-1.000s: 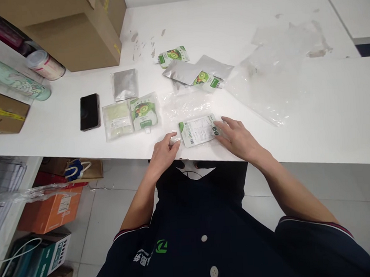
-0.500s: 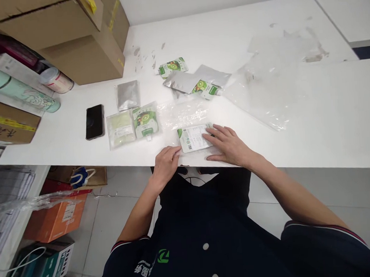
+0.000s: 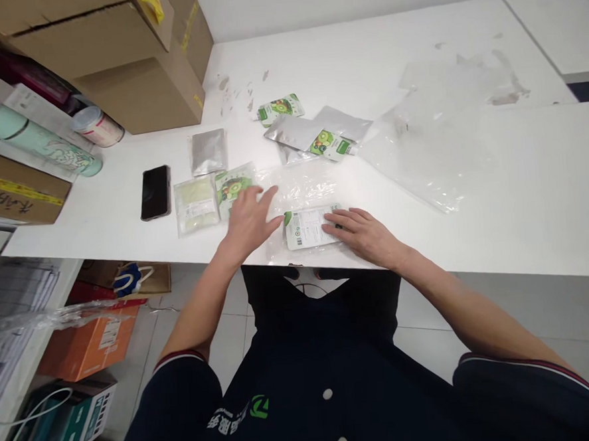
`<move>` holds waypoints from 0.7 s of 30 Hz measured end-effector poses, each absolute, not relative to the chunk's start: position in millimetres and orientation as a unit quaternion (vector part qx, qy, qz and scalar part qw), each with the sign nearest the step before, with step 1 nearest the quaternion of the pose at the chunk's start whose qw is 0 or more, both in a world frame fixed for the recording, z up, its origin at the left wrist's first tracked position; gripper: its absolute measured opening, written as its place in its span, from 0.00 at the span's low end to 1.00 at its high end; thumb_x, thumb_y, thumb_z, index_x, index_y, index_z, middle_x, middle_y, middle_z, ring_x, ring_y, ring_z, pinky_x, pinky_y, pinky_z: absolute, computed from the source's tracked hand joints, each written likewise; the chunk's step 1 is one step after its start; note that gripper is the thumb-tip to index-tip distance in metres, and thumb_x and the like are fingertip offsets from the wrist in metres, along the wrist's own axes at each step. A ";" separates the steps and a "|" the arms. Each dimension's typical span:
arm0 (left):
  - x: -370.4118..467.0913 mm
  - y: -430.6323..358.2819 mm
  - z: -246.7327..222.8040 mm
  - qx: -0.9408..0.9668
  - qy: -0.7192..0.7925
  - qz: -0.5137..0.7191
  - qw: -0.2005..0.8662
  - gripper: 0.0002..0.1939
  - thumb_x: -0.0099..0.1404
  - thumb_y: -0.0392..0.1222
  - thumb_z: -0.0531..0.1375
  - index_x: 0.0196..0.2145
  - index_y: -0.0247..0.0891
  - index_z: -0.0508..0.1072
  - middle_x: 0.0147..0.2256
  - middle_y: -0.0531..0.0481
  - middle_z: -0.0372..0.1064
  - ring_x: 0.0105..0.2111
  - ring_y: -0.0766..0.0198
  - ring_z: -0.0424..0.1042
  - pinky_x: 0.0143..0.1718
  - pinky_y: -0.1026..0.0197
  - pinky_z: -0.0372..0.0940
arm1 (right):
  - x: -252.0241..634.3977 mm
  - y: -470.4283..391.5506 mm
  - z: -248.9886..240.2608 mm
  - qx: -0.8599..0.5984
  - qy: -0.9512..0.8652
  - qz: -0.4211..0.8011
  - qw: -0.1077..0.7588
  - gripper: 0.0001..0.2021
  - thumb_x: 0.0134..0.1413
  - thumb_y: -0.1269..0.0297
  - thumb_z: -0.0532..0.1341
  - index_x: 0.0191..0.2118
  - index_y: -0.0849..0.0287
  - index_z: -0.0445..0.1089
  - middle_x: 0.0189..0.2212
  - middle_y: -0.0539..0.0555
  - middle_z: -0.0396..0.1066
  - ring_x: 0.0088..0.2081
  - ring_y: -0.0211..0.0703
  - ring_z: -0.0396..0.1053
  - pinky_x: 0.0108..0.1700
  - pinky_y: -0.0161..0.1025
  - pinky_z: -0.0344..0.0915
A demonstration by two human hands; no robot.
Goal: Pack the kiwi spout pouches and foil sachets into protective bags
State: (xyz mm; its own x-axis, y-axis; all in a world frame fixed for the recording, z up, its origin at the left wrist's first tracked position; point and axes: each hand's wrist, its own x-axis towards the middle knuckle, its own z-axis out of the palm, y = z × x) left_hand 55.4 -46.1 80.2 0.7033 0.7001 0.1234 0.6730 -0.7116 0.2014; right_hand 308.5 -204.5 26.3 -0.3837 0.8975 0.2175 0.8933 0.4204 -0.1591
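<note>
Here, a black phone [image 3: 155,192] lies far left on the white table [image 3: 497,201]. The left hand [image 3: 248,220] hovers flat, fingers spread, holding nothing. Just beside it, the right hand [image 3: 362,233] presses flat on the white pouch [image 3: 307,227] near the table's front edge.

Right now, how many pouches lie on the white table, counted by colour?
Green kiwi-print pouches: 3
Plain silver pouches: 3
White label-side pouch under the right hand: 1
Pale cream pouch: 1
Total: 8
</note>
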 end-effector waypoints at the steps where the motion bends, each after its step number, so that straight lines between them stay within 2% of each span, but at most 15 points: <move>1: 65.6 -39.7 71.6 0.932 0.349 0.089 0.033 0.30 0.65 0.47 0.60 0.63 0.37 0.63 0.61 0.35 0.60 0.61 0.41 0.58 0.58 0.40 0.56 | 307.9 -204.5 28.5 -0.538 -0.832 0.016 0.134 0.25 0.61 0.80 0.51 0.60 0.59 0.67 0.63 0.61 0.63 0.64 0.56 0.61 0.61 0.59 0.62; 3: 83.4 -24.4 55.6 0.948 0.310 0.077 -0.003 0.26 0.67 0.40 0.54 0.63 0.35 0.63 0.61 0.33 0.60 0.62 0.41 0.57 0.60 0.39 0.52 | 308.6 -204.5 34.2 -0.536 -0.832 0.039 0.137 0.24 0.61 0.79 0.51 0.60 0.58 0.68 0.62 0.61 0.65 0.63 0.56 0.61 0.61 0.59 0.62; 5: 95.8 -4.6 49.1 0.955 0.289 0.071 0.000 0.24 0.69 0.35 0.48 0.61 0.34 0.65 0.52 0.34 0.69 0.56 0.45 0.64 0.57 0.42 0.55 | 312.4 -203.7 42.3 -0.533 -0.828 0.077 0.155 0.22 0.63 0.76 0.51 0.59 0.56 0.69 0.60 0.59 0.67 0.63 0.54 0.63 0.60 0.58 0.62; 7: 104.2 19.3 57.2 0.949 0.299 0.096 0.020 0.23 0.70 0.35 0.45 0.59 0.34 0.66 0.41 0.38 0.73 0.49 0.49 0.69 0.53 0.45 0.59 | 318.8 -201.0 53.0 -0.530 -0.818 0.134 0.177 0.21 0.64 0.73 0.51 0.58 0.54 0.70 0.59 0.57 0.68 0.61 0.52 0.65 0.60 0.54 0.64; 8: 107.7 31.4 66.4 0.940 0.315 0.127 0.030 0.22 0.71 0.38 0.46 0.59 0.36 0.65 0.39 0.40 0.73 0.48 0.50 0.69 0.52 0.46 0.60 | 322.6 -198.3 59.0 -0.529 -0.811 0.168 0.187 0.20 0.64 0.71 0.51 0.57 0.54 0.71 0.59 0.56 0.69 0.60 0.50 0.66 0.59 0.52 0.64; 11: 117.6 56.6 105.0 0.897 0.355 0.260 0.047 0.22 0.72 0.49 0.51 0.61 0.44 0.60 0.45 0.44 0.71 0.52 0.54 0.64 0.53 0.47 0.59 | 333.8 -183.1 76.5 -0.535 -0.768 0.283 0.209 0.18 0.65 0.63 0.52 0.55 0.52 0.71 0.55 0.55 0.72 0.54 0.48 0.70 0.55 0.48 0.66; 14: 122.8 48.9 137.1 0.865 0.353 0.349 0.067 0.19 0.71 0.51 0.54 0.57 0.47 0.63 0.49 0.45 0.69 0.54 0.55 0.63 0.53 0.50 0.60 | 342.6 -157.5 87.8 -0.552 -0.706 0.384 0.223 0.17 0.65 0.53 0.52 0.48 0.54 0.73 0.43 0.54 0.76 0.43 0.46 0.72 0.46 0.44 0.66; 16: 120.1 27.3 143.5 0.877 0.322 0.341 0.105 0.14 0.72 0.49 0.52 0.50 0.44 0.69 0.44 0.47 0.71 0.47 0.58 0.68 0.48 0.53 0.63 | 347.8 -137.5 89.3 -0.559 -0.677 0.425 0.221 0.18 0.64 0.48 0.53 0.41 0.56 0.72 0.34 0.53 0.73 0.35 0.43 0.67 0.39 0.41 0.63; 19: 106.8 -7.4 130.9 0.916 0.268 0.250 0.163 0.14 0.73 0.46 0.50 0.42 0.41 0.73 0.34 0.51 0.73 0.36 0.63 0.70 0.40 0.58 0.65 | 354.0 -109.6 82.5 -0.559 -0.661 0.454 0.212 0.17 0.62 0.47 0.54 0.36 0.57 0.67 0.28 0.50 0.65 0.30 0.39 0.60 0.35 0.39 0.57; 21: 96.2 -23.4 115.0 0.922 0.276 0.242 0.126 0.13 0.72 0.43 0.51 0.39 0.40 0.74 0.35 0.49 0.74 0.37 0.62 0.70 0.43 0.56 0.64 | 355.5 -95.2 74.0 -0.573 -0.660 0.443 0.202 0.15 0.63 0.49 0.55 0.33 0.57 0.64 0.27 0.49 0.62 0.29 0.38 0.57 0.34 0.39 0.55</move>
State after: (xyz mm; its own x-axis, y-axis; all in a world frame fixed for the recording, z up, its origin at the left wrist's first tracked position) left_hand 96.2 -23.4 115.0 0.7305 0.5698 0.3764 0.4480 -0.8159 0.3655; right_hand 355.5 -95.2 74.0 -0.2627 0.9345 -0.2401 0.5769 -0.0474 -0.8155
